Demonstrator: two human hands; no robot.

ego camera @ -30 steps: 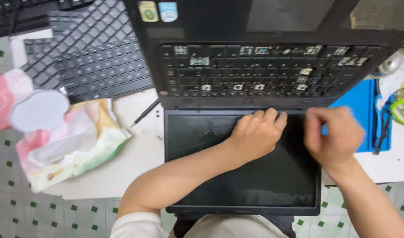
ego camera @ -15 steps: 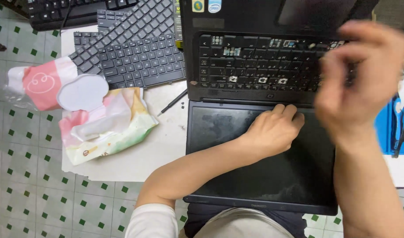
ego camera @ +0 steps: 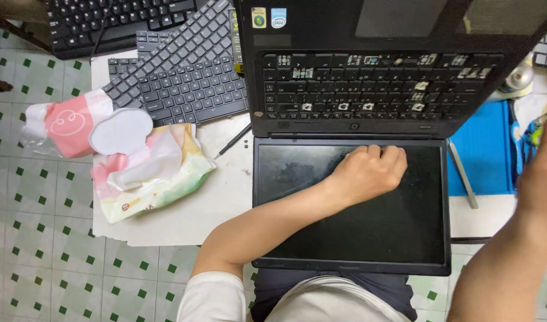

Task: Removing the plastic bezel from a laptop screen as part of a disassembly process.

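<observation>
Left hand (ego camera: 369,173): loose fist, grip closed on nothing, resting on laptop (ego camera: 351,209) screen, which lies flat, long axis crosswise. Keyboard half beyond knuckles. Right hand (ego camera: 542,173): blurred at frame edge, grip unreadable. Wipes pack (ego camera: 151,173) well left, bare desk (ego camera: 225,185) between.

Bright, even overhead light; soft shadows; right hand (ego camera: 539,173) motion-blurred.

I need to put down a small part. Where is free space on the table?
Bare white table lies below the wipes pack, left of the laptop. Behind, loose keyboards crowd it; the blue mat borders tools.
</observation>
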